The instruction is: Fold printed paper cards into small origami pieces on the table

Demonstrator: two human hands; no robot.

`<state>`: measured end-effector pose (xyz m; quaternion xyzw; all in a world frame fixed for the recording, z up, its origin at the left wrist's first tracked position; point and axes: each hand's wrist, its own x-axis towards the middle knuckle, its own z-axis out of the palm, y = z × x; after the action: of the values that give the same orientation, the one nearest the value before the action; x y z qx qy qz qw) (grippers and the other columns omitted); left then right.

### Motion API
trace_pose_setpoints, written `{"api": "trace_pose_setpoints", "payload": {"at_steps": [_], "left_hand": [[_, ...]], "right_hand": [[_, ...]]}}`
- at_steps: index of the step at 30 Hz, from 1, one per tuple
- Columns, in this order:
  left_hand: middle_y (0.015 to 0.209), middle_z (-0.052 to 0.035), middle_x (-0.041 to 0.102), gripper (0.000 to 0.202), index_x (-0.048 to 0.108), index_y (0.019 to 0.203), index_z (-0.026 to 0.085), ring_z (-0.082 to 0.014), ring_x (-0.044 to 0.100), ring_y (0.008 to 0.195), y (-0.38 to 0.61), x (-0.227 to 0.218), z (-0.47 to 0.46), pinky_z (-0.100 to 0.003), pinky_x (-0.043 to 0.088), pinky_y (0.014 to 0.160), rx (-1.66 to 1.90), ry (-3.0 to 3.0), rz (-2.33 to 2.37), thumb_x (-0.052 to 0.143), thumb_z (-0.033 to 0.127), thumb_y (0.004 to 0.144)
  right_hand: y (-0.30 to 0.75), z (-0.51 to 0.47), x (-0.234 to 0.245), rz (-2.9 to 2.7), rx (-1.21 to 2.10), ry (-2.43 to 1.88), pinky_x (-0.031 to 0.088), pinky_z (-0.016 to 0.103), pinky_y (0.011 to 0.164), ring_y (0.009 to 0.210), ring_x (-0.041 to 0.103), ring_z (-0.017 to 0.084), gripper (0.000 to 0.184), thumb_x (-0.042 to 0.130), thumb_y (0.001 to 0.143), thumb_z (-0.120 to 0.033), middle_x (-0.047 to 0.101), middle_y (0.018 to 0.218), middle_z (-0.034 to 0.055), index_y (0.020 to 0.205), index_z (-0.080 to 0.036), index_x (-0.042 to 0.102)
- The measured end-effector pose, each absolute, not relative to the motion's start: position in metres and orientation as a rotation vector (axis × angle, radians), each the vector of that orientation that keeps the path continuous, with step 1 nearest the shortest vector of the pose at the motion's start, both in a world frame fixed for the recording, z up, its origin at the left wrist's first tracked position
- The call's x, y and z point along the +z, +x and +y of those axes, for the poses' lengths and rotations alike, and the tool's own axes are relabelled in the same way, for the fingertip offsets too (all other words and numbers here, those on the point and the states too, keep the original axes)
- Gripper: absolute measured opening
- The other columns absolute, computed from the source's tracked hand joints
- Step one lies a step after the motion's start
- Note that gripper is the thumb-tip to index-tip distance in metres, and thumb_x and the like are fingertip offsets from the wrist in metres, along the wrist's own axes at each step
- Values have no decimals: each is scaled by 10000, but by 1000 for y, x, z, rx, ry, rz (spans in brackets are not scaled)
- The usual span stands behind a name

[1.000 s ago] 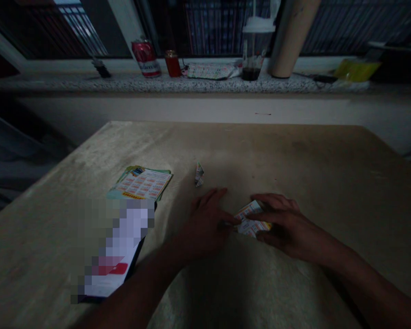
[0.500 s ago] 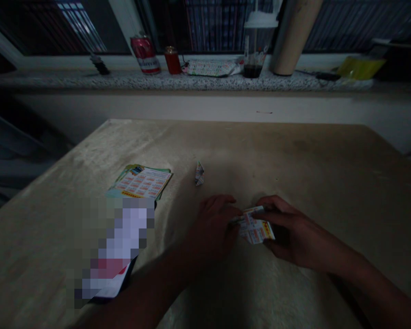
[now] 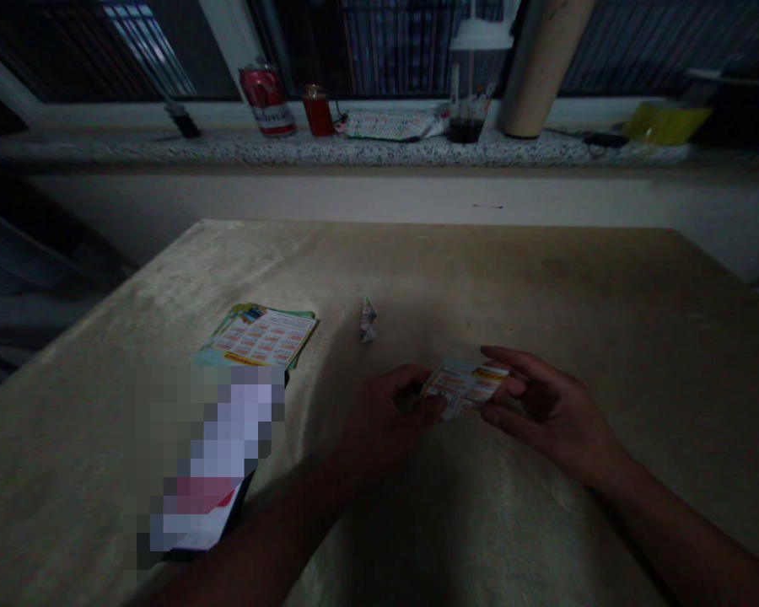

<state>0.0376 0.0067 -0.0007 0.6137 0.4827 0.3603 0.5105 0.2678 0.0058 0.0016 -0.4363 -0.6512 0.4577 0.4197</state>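
A small folded sheet of printed paper (image 3: 461, 386) is held just above the beige table (image 3: 544, 287), between both my hands. My left hand (image 3: 392, 413) pinches its left edge with curled fingers. My right hand (image 3: 544, 409) grips its right edge between thumb and fingers. A small folded paper figure (image 3: 368, 321) stands on the table a little beyond my left hand. A stack of printed paper sheets (image 3: 259, 337) lies further left.
A blurred-out flat object (image 3: 208, 464) lies near the table's left front. On the stone window ledge (image 3: 329, 152) behind stand a red can (image 3: 266, 99), a small red jar (image 3: 318, 110), a plastic cup (image 3: 471, 84) with dark liquid, a cardboard tube (image 3: 537, 67) and a yellow packet (image 3: 661, 124).
The folded paper has come up off the table and been turned between my hands. My left hand went from lying flat to pinching the paper's edge.
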Motion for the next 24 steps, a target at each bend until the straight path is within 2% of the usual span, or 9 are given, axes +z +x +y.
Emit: {"api": "trace_pose_setpoints", "payload": {"at_steps": [2,3,5,8,12,14,17,21,24], "left_hand": [[910,-31,768,170,737,980,199,-201,704,834,38,0,5,-324,565,756,912,1437,1152,688,310,860],[873,-26,758,164,737,966,199,-191,691,799,39,1,4,-312,557,727,926,1443,1159,685,317,865],[813,-17,726,126,734,921,199,-174,665,754,39,6,3,-290,538,686,971,1523,1185,675,299,871],[867,-36,686,69,739,838,190,-169,659,819,35,16,3,-283,532,731,1163,1817,1177,676,213,828],[729,7,699,226,759,1035,204,-110,624,602,26,22,3,-235,517,622,1185,2064,1088,649,146,846],[815,2,773,321,730,1163,227,-98,643,575,23,21,2,-222,530,601,1101,2048,1006,646,132,868],[908,-21,804,256,742,1142,240,-108,688,610,22,18,-1,-219,553,588,1092,1981,862,643,180,913],[910,-29,793,200,750,1088,257,-122,735,699,23,17,-2,-224,584,635,1165,1949,768,608,198,961],[967,-56,789,186,741,1115,252,-135,755,761,25,18,-1,-215,593,641,1236,1966,663,623,234,971]], "right_hand": [[265,7,2,-1642,1185,-1096,614,251,618,678,727,153,152,765,846,-292,767,774,11,981,-225,750],[264,7,4,-1666,1177,-1098,585,229,558,609,702,140,102,751,860,-306,746,685,2,825,-210,753],[261,6,7,-1718,1100,-1110,533,209,478,514,657,122,218,725,884,-303,705,581,-9,692,-201,733],[261,3,14,-1808,841,-1064,551,228,486,519,686,137,63,726,872,-218,741,626,-11,834,-225,777],[267,-4,23,-1902,481,-880,626,276,592,712,769,188,326,671,862,-82,806,873,13,1077,-304,774],[271,-7,25,-1940,395,-832,643,309,636,774,774,206,418,652,882,-72,803,914,19,1193,-338,740],[275,-10,23,-1990,316,-789,654,355,677,803,773,222,457,637,929,-128,801,961,27,1319,-364,674],[273,-12,21,-1996,258,-750,663,351,654,776,770,215,407,616,955,-177,801,970,16,1298,-386,681],[270,-12,26,-1995,248,-690,670,320,651,772,770,209,299,589,951,-148,793,897,37,1146,-301,755]]}}
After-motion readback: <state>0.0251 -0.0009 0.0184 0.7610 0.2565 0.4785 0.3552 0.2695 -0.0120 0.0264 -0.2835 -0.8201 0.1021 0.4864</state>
